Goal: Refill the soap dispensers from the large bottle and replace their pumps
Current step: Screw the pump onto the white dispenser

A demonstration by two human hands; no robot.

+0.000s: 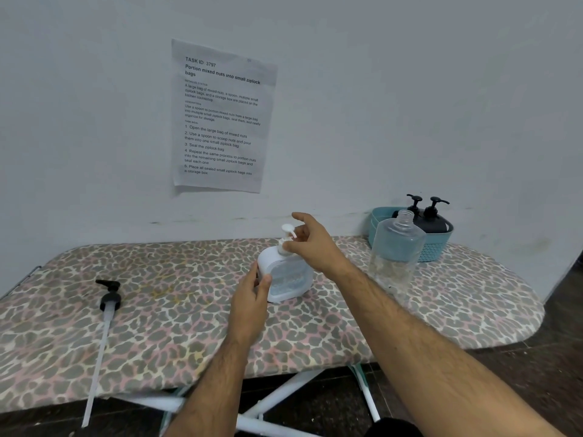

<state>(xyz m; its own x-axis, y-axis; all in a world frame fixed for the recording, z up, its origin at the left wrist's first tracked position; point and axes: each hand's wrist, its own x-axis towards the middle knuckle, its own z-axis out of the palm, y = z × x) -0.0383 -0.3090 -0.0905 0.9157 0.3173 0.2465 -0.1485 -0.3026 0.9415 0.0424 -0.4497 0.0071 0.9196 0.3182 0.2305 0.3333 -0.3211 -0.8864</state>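
The left hand (pixel 252 293) grips a white dispenser (pixel 285 274) on the ironing board (pixel 157 326). The right hand (pixel 310 244) pinches its pump (pixel 287 236).

Pale grey wall (pixel 378 105), printed sheet (pixel 220 118) taped up; leopard-print ironing board (pixel 189 326); dark floor (pixel 536 357).

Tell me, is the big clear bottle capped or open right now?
Open. The large clear bottle stands upright with its threaded neck bare; a black pump lies apart.
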